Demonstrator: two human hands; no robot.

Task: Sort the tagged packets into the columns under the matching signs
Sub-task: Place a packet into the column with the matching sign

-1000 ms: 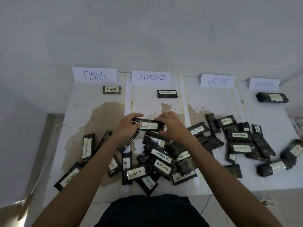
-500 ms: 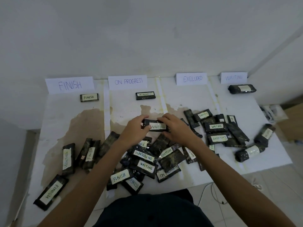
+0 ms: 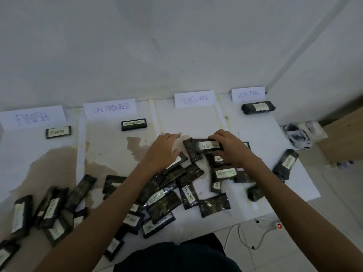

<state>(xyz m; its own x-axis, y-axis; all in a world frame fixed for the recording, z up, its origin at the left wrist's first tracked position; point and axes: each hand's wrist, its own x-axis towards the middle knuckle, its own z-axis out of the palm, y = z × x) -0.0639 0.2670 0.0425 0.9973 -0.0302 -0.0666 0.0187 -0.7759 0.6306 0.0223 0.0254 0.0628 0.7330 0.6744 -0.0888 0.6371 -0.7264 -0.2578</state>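
Note:
My right hand point(image 3: 229, 148) grips a dark packet tagged WAITING point(image 3: 202, 145) by its right end, just above the pile. My left hand point(image 3: 164, 150) hovers beside the packet's left end, fingers relaxed, holding nothing. Four paper signs stand along the wall: FINISH point(image 3: 32, 117), ON PROGRESS point(image 3: 110, 108), EXCLUDED point(image 3: 194, 99) and WAITING point(image 3: 247, 94). One packet lies under the FINISH sign point(image 3: 58, 132), one under ON PROGRESS point(image 3: 134, 124) and one under WAITING point(image 3: 258, 107). Several mixed tagged packets point(image 3: 167, 199) lie heaped across the front of the white table point(image 3: 255, 132).
More loose packets lie at the table's front left point(image 3: 49, 209) and one near the right edge point(image 3: 286, 163). A brown stain point(image 3: 49, 163) marks the table's left half. On the floor to the right are a white device point(image 3: 298, 136) and a power strip with cables point(image 3: 275, 225).
My left hand has let go of the WAITING packet. My right hand has carried it to the right, over toward the excluded and waiting columns. The view has swung right.

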